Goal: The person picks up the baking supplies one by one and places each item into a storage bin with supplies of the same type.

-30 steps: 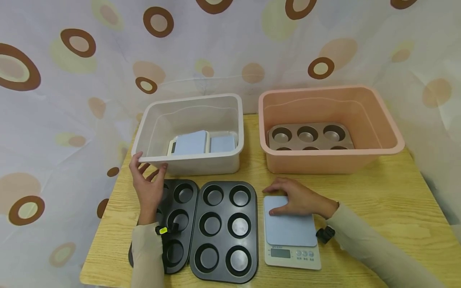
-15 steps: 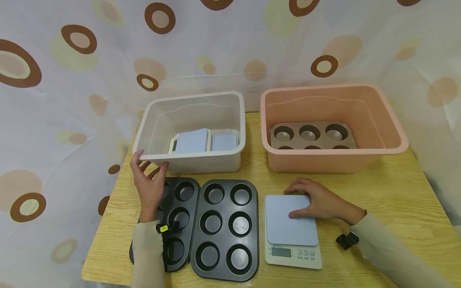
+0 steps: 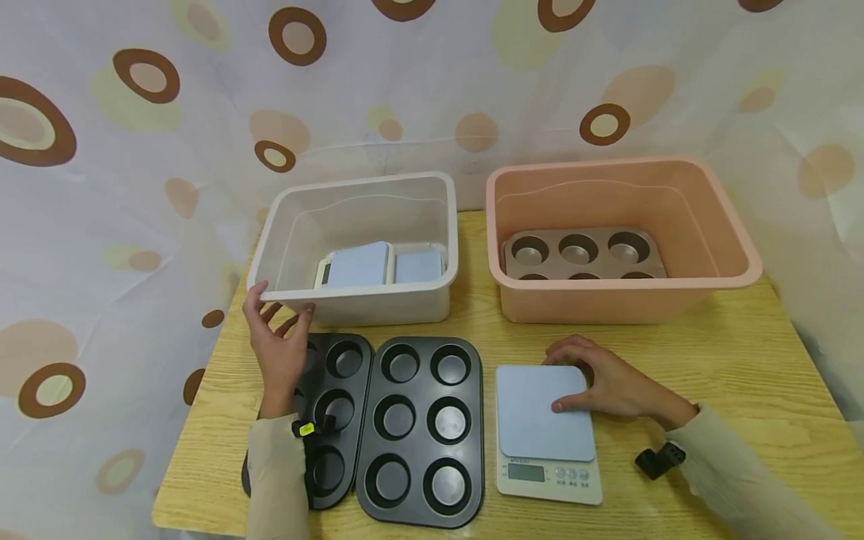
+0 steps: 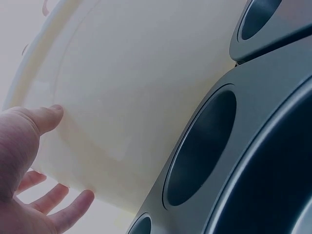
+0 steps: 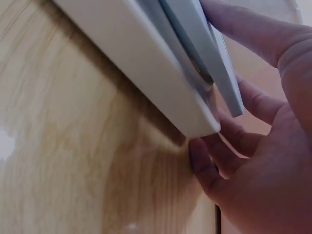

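Fingers of the right hand are wrapping the far right corner of the flat cream kitchen scale with the pale blue weighing plate. From the right wrist view I see the thumb lying on top of the plate and the other fingers tucked under the scale's edge, so that hand is clamped on the scale. The scale sits flat on the light wooden table, near the front edge, with its display and buttons facing me; the hand is at its far right corner, well away from the display.

Over on the other side, the left hand has the near left corner of the translucent white plastic tub. I make out the thumb against the tub's outer wall and the fingers spread loosely below the rim, touching it rather than curled around it. Inside that tub lie two more blue-topped scales, side by side.

Just beneath the left forearm is a black six-cup muffin tin, and a second black six-cup muffin tin lies just beside it, between the first tin and the scale under my right hand.

Farther back, right of the white tub, stands a salmon-pink plastic tub holding a bronze muffin tin. A curtain printed with brown rings hangs behind it all.
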Available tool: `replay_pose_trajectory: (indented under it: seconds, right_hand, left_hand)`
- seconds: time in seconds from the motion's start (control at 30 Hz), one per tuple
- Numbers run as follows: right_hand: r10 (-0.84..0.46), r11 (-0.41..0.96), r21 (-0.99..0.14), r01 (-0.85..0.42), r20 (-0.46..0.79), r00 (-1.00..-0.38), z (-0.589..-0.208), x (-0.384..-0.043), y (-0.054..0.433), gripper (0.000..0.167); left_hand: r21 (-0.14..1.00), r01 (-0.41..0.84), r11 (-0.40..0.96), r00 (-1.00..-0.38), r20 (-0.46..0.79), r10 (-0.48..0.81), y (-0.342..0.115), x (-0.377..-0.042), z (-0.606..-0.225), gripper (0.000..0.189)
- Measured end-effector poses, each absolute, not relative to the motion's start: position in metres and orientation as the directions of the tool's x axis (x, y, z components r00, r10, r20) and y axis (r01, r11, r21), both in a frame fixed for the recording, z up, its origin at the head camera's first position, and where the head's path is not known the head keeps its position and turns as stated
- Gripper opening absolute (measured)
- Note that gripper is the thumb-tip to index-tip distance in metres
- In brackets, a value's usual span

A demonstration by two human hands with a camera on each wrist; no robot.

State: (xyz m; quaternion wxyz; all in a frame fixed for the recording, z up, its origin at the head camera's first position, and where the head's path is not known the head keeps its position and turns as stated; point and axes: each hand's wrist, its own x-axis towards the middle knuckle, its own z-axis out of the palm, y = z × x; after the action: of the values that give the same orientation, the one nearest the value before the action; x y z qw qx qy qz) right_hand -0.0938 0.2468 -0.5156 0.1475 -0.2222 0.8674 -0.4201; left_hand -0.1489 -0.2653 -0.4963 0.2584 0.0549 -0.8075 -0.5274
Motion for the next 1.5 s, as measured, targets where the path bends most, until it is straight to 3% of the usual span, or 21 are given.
replay_pose_trajectory:
  seconds: [0.3,0.5,0.63,0.9,1.23,1.5]
  right_hand:
    - [-0.577,0.407,-0.902,-0.148,-0.128,-0.807,-0.516,-0.100,0.252,0.044]
    - [-0.606,0.367,-0.915,-0.169,-0.097,-0.790,-0.519,-0.102,0.256,0.049]
    - [-0.660,0.335,-0.929,-0.157,-0.112,-0.743,-0.518,-0.106,0.261,0.046]
    - [-0.708,0.381,-0.916,-0.126,-0.202,-0.677,-0.504,-0.114,0.267,0.030]
    - [-0.727,0.365,-0.921,-0.135,-0.191,-0.660,-0.503,-0.115,0.271,0.051]
    - [-0.739,0.259,-0.965,0.034,-0.220,-0.637,-0.499,-0.110,0.272,0.059]
  left_hand:
    - [0.880,0.189,0.436,-0.859,0.364,-0.361,-0.266,-0.149,-0.497,0.075]
    - [0.877,0.193,0.439,-0.860,0.366,-0.354,-0.266,-0.150,-0.497,0.075]
    - [0.877,0.192,0.441,-0.860,0.367,-0.355,-0.266,-0.150,-0.496,0.076]
    - [0.878,0.184,0.441,-0.861,0.360,-0.358,-0.266,-0.149,-0.497,0.076]
    - [0.880,0.177,0.440,-0.862,0.355,-0.363,-0.265,-0.149,-0.497,0.076]
    - [0.882,0.166,0.442,-0.865,0.345,-0.363,-0.265,-0.149,-0.496,0.076]
